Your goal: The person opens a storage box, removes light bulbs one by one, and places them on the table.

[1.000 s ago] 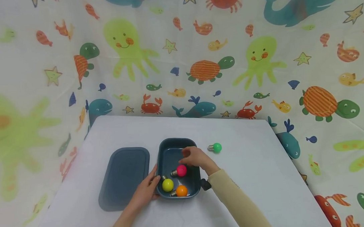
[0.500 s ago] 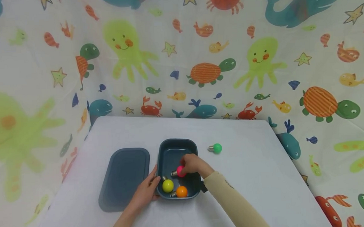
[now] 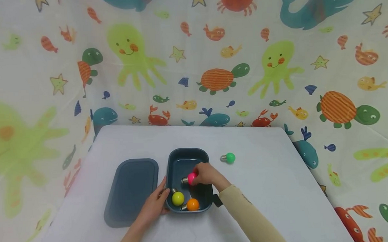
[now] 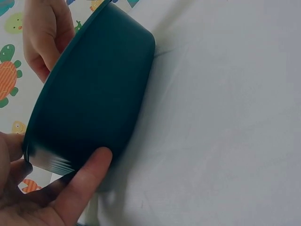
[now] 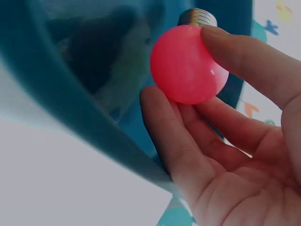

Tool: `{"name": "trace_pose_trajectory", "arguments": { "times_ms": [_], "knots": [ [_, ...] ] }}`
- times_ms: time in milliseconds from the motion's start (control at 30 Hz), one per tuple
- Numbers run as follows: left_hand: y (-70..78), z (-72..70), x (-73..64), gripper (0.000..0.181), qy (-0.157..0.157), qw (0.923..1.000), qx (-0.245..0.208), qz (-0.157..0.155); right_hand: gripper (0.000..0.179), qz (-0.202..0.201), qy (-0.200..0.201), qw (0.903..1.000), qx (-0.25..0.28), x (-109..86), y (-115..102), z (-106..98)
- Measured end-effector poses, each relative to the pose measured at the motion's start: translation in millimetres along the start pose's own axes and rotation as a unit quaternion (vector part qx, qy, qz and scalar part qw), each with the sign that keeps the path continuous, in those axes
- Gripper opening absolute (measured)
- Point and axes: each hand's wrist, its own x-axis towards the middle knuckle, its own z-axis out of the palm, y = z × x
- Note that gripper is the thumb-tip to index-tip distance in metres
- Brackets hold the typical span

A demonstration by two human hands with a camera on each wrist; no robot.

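"Start with the head view. What is the right hand (image 3: 209, 175) doing?"

"Pinching the pink bulb (image 3: 191, 178) by its round glass, inside the box (image 3: 181, 167). The bulb's metal base points left. Whether the bulb touches the floor of the box I can't tell."

"And the left hand (image 3: 153, 203)?"

"It grips the box's left wall, thumb at the rim."

"What else is in the box?"

"Toward the near end, the yellow bulb (image 3: 178, 199) sits in the left corner with the orange bulb (image 3: 193, 204) just beside it."

"Outside it?"

"The lid (image 3: 131, 194) lies flat on the white table (image 3: 262, 161), left of the box and near it. The green bulb (image 3: 230, 158) lies to the right, apart from the box. A cloth printed with sea animals (image 3: 223, 45) hangs behind."

"Now the left wrist view?"

"Mostly the box's dark outer wall. One finger of the left hand lies along it, others meet the rim. The right hand shows past the far edge, its fingertips partly hidden."

"And the right wrist view?"

"The pink bulb up close, metal base at the top. One digit presses near the base, another touches the lower left of the glass. The box's rim curves past on the left, blurred."
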Motion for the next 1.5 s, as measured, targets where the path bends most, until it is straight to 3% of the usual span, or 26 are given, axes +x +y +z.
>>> {"name": "trace_pose_trajectory", "arguments": {
  "times_ms": [200,400,567,733,1067,1500],
  "knots": [
    [-0.2,-0.7,0.0,0.060,0.001,1.0000,0.003,0.001,0.043,0.005,0.054,0.9931,0.104,-10.7,15,-18],
    [-0.7,-0.2,0.4,0.061,0.003,0.9999,0.010,0.003,0.049,0.032,0.112,0.9629,0.243,-22.0,44,-29],
    [-0.5,0.3,0.8,0.060,0.006,0.9999,0.014,0.004,0.050,0.058,0.161,0.9406,0.293,-30.3,71,-32],
    [-0.2,0.5,0.9,0.059,0.007,0.9999,0.015,0.004,0.050,0.084,0.188,0.9315,0.300,-36.6,97,-29],
    [-2.2,-0.5,-0.4,0.058,0.004,0.9997,0.004,0.023,0.050,0.131,0.202,0.9374,0.252,-42.1,134,-17],
    [-4.3,0.3,-1.1,0.058,0.007,0.9999,0.006,0.014,0.055,0.157,0.202,0.9287,0.269,-37.0,146,-15]
  ]
}}
